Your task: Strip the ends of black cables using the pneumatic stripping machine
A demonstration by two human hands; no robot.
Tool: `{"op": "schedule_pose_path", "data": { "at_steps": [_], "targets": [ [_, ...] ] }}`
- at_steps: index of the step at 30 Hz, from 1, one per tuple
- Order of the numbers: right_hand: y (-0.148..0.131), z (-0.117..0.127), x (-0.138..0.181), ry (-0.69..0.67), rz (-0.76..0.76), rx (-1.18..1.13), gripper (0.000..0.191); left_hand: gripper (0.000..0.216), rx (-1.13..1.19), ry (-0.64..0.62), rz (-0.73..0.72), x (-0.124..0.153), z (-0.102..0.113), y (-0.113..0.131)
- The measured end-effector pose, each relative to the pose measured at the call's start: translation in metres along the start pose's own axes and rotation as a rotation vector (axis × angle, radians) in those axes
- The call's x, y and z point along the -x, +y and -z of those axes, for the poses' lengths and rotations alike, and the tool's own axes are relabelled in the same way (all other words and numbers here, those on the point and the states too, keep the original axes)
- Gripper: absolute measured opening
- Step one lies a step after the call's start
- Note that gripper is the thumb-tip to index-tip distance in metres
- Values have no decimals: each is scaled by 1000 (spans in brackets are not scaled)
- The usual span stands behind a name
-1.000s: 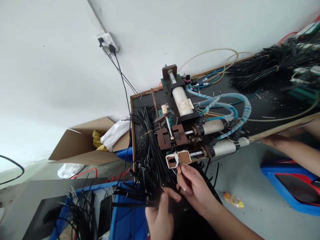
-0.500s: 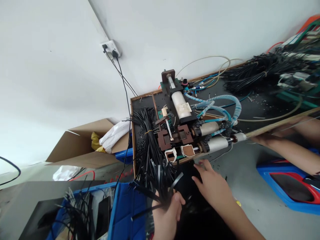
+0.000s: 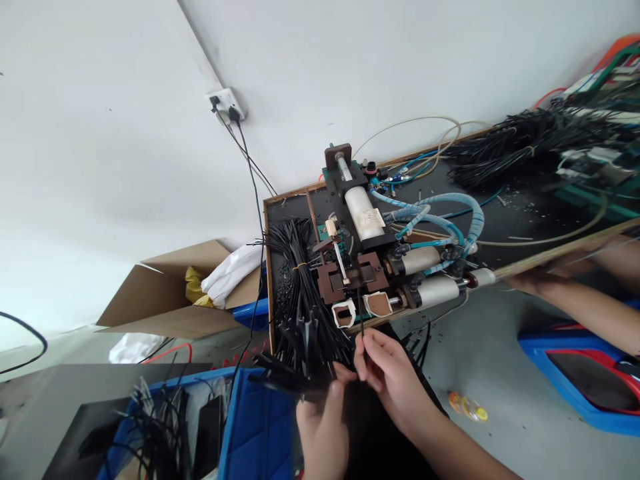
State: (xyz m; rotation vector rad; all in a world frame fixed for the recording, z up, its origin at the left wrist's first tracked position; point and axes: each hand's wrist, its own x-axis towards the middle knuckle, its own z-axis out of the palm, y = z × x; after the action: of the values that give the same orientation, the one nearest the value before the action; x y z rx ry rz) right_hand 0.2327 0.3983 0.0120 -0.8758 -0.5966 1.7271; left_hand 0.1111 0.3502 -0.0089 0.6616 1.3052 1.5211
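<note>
right hand [image 3: 387,377] sits just in front of the machine [image 3: 357,270], forearm angled in from the lower right, thumb and forefinger pinched shut on a single black strip [image 3: 359,310]. the strip is thin and straight and stands nearly upright. its top end reaches the brown block at the machine's near edge, between the two little white-rimmed pieces there.

left hand [image 3: 323,430] is just left of the right one and a bit further from the machine, fingers curled and closed around a bundle of black strips [image 3: 300,353]. that bundle fans out messy toward the machine's left side, ends sticking out every which way, and runs into a bigger tied bunch [image 3: 295,267] lying left of the machine. another person's forearm [image 3: 575,303] rests well off to the machine's right.
</note>
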Motion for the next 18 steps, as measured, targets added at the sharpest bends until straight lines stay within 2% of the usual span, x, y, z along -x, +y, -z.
{"op": "schedule_pose_path", "data": {
  "at_steps": [3,8,14,18],
  "targets": [
    [2,4,-9,-11,-78,-181,37,33,24,-25,-59,-4,-1,7],
    [1,6,-17,-57,-172,-286,36,39,29,-117,-7,-6,2,4],
    [1,10,-19,-61,-216,-359,34,45,0,-106,57,-4,1,5],
    [1,14,-19,-81,-240,-402,32,45,1,-43,103,1,-9,12]
  ]
}}
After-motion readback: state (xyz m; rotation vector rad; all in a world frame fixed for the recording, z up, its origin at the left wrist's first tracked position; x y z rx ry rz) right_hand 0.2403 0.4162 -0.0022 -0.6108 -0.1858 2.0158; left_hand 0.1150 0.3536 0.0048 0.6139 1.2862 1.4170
